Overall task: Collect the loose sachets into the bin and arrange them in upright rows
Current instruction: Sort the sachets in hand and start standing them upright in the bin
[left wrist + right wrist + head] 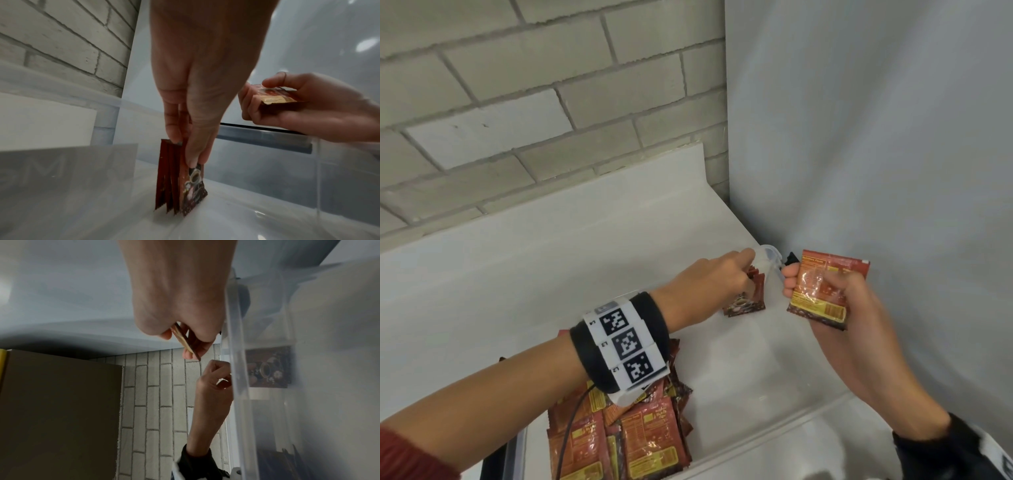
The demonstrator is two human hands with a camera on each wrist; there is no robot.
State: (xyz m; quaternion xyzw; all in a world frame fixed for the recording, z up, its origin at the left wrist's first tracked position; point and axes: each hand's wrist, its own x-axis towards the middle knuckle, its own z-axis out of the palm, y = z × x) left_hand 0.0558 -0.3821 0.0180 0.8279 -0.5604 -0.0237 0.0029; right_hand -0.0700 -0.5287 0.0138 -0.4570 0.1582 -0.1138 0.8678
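Note:
A few red coffee sachets (748, 301) stand upright in the far corner of the clear plastic bin (791, 428). My left hand (744, 270) reaches down over them and pinches their top edges between thumb and fingers (174, 136). In the left wrist view these upright sachets (179, 183) stand on the bin floor. My right hand (825, 298) hovers just right of them, above the bin's far right side, gripping a small stack of sachets (822, 287), also seen in the left wrist view (275, 100). A loose pile of sachets (626, 435) lies in the bin's near left part.
The bin sits on a white counter (517, 274) in a corner, with a brick wall (517, 102) behind and a white panel (876, 137) to the right. A brown cardboard box (57, 410) shows in the right wrist view.

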